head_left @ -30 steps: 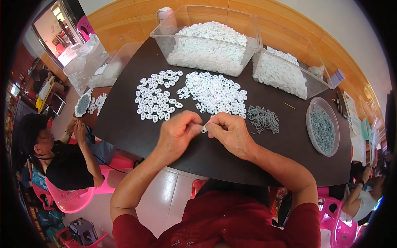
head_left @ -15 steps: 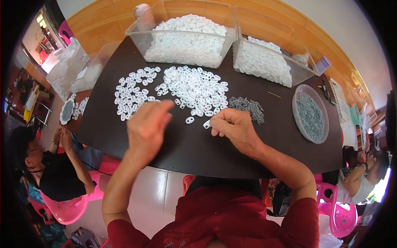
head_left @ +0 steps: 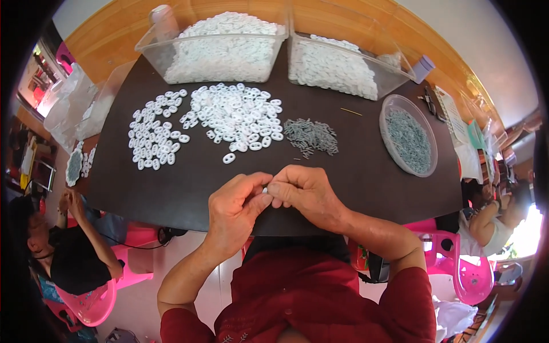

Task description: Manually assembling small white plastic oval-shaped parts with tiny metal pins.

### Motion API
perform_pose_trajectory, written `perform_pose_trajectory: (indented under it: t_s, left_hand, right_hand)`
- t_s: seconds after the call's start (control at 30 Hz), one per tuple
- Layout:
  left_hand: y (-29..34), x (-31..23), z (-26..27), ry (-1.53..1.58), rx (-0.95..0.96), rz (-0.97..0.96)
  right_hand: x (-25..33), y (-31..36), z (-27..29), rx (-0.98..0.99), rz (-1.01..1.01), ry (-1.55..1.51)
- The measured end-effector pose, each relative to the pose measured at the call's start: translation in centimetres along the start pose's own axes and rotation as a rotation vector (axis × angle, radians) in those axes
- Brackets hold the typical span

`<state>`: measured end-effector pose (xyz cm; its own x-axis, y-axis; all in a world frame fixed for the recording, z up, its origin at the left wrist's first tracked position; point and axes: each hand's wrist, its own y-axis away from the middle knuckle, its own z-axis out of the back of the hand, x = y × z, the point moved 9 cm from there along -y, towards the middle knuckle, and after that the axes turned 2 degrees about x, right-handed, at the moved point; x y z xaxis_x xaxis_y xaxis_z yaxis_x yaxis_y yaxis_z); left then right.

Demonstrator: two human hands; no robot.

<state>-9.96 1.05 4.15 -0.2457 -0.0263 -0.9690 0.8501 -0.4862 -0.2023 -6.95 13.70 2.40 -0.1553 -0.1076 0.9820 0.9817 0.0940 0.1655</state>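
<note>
My left hand (head_left: 234, 208) and my right hand (head_left: 309, 191) meet fingertip to fingertip above the near part of the dark table. Pinched between them is a small white oval piece (head_left: 265, 190), mostly covered by fingers and thumbs. Whether a grey pin is also in the pinch, I cannot tell. Beyond my hands lies a heap of white two-hole oval pieces (head_left: 234, 114), with one loose oval piece (head_left: 229, 158) at its near edge. A pile of small grey pins (head_left: 310, 137) lies beyond my right hand.
Flatter white pieces (head_left: 151, 137) spread at the left. Two clear bins, a left bin (head_left: 214, 41) and a right bin (head_left: 389, 80), hold many white pieces. A round tub (head_left: 433, 150) of grey pins stands right, near a thin brass-coloured rod (head_left: 351, 111). A person (head_left: 74, 246) sits at left.
My left hand has come right and nearer from beside the white pieces to meet the right. My right hand has drawn nearer with its white oval piece. The view has shifted slightly.
</note>
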Motion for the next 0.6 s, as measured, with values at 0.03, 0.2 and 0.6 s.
perform_pose_trajectory:
  t_s: [0.03, 0.2, 0.6]
  left_hand:
    - [0.1, -0.9, -0.3, -0.129, 0.049, -0.061]
    - [1.1, 2.3, -0.5, 0.205, 0.0, 0.167]
    - [1.0, 2.6, -1.2, 0.523, -0.058, 0.262]
  right_hand:
    - [0.0, 0.5, 0.4, -0.012, -0.003, 0.005]
    - [1.3, 2.4, 5.4, -0.298, 0.28, 0.465]
    - [2.5, 1.2, 5.9, -0.388, 0.609, 0.994]
